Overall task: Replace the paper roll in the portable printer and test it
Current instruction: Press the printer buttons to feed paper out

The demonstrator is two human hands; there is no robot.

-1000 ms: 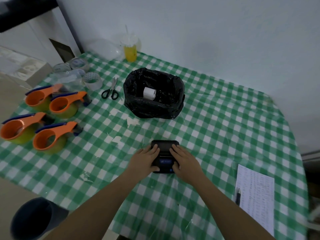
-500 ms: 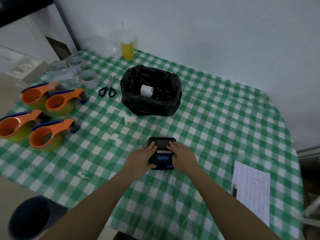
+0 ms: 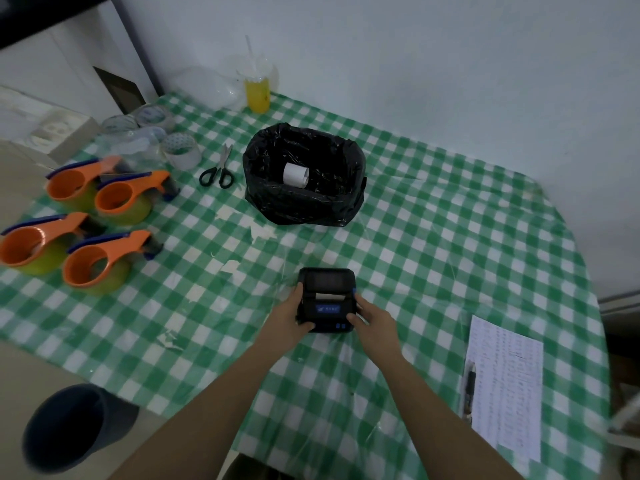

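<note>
A small black portable printer sits on the green-checked tabletop, near the person and a little right of centre, bracketed by two bare hands. The left hand curls around the printer's left flank, fingers closed against the casing; the right hand clasps the near right corner, thumb laid over the front edge beside the small blue buttons. A sliver of white paper shows at the slot across the lid, which appears shut.

Farther off, a white paper roll lies inside a bin lined with a black bag; whether it is spent or fresh cannot be told. Scissors rest just left of the bin, and four orange tape dispensers crowd the far left. A printed sheet with a pen alongside lies at the near right.

The printer looks like rigid, smooth plastic, compact and probably light enough to skid on the glossy plastic sheet covering the cloth, so a steadying hold on both side walls seems soundest, clear of the paper slot and buttons. The protruding paper is thin and would likely tear or crease if pinched hard.
</note>
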